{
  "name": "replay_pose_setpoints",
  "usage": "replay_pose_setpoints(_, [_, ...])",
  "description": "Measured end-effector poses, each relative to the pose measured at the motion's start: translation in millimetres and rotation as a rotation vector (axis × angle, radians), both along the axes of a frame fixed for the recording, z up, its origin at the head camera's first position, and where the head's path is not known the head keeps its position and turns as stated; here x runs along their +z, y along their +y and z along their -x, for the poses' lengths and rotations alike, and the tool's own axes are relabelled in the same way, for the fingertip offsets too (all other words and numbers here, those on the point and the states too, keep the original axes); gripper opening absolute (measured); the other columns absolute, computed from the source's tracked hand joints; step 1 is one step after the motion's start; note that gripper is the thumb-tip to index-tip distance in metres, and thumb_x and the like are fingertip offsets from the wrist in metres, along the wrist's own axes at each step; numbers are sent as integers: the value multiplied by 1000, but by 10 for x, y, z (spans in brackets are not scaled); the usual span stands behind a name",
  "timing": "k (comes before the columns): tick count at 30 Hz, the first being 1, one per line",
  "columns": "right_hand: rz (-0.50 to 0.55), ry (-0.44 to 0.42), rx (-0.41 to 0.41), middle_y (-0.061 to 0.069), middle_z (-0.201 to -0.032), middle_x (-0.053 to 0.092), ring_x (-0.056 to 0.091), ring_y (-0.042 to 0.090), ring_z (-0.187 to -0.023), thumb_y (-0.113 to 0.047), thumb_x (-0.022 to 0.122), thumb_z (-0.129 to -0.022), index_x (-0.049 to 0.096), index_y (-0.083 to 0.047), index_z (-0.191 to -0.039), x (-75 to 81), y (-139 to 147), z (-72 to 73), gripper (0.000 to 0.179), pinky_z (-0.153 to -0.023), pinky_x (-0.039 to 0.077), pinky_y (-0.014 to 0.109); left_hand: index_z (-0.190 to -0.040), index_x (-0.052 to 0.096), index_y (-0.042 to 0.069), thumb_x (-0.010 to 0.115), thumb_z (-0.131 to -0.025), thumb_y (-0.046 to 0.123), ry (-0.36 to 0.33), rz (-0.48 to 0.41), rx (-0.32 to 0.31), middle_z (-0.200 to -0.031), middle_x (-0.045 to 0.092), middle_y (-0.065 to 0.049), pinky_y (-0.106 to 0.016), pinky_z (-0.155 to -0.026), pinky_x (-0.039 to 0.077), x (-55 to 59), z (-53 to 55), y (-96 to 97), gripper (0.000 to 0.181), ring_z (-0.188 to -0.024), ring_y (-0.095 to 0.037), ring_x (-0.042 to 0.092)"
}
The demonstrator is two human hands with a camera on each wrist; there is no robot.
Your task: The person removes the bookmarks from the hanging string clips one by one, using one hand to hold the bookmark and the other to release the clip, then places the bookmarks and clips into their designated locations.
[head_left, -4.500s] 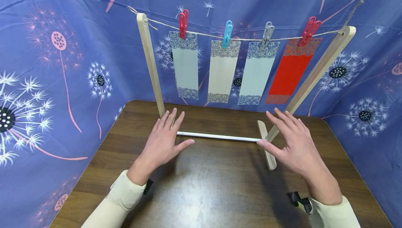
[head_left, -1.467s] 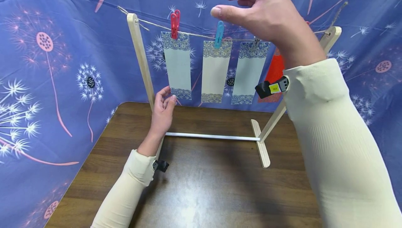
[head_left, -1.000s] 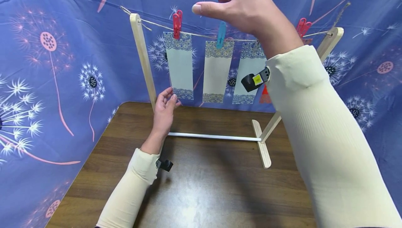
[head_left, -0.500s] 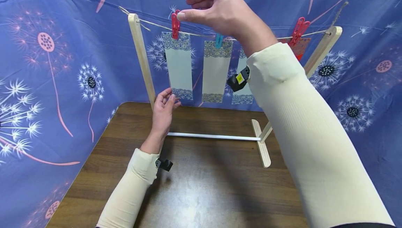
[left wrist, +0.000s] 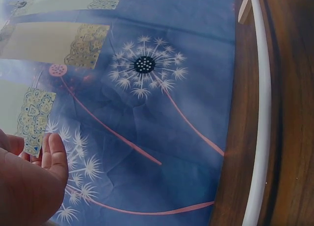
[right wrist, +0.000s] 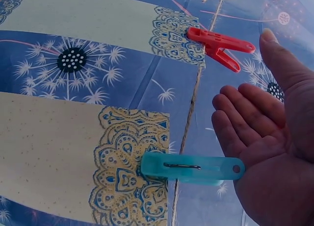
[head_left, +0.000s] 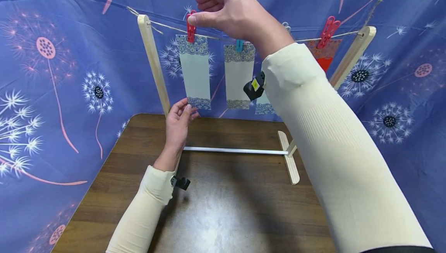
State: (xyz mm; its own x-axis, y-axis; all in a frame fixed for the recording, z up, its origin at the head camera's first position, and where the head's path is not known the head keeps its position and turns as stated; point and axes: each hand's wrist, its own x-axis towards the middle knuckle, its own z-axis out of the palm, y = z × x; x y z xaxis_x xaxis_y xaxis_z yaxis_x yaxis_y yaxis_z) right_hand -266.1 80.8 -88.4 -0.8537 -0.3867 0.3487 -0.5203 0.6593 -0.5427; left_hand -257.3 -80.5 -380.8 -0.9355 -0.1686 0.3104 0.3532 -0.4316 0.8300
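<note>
My right hand is raised at the clothesline, its thumb overlapping the red clothespin in the head view; in the right wrist view, a gap shows between the thumb and this red clothespin. That clothespin holds the leftmost pale blue paper strip, which has patterned ends. My left hand is bent around the strip's lower left corner. In the left wrist view, the patterned corner hangs between its thumb and fingers. A turquoise clothespin with a cream strip is close to my right palm.
The twine line runs between two wooden posts. A white rod joins their feet low over the brown table. Farther right hang another pale strip and a red strip under a red clothespin.
Both hands have left their place over the table. My right hand has risen and moved left along the line to the leftmost clothespin. My left hand has stayed at the strip's lower corner.
</note>
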Motion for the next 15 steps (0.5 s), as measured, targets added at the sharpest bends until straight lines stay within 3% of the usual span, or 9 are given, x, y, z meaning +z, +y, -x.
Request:
replay_pose_setpoints(7, [-57,1,-15,2,-136,65,60,12,-123,-37,72,-97,59,-12,-144,28,-46,14,56,-108,46,16,-130,54,-9,52,-107,-2,17,-9,7,-100,57,-8,-32,-89,63,-7,-12,-8,24,-108,-41,65])
replay_pose_setpoints(15, [-40,-36,1,4,-129,68,63,14,-116,-32,72,-97,65,-10,-138,27,-88,21,48,-106,48,17,-122,58,-6,53,-105,-5,27,-39,13,-95,56,-9,-31,-84,64,-11,1,-1,18,-89,-21,71])
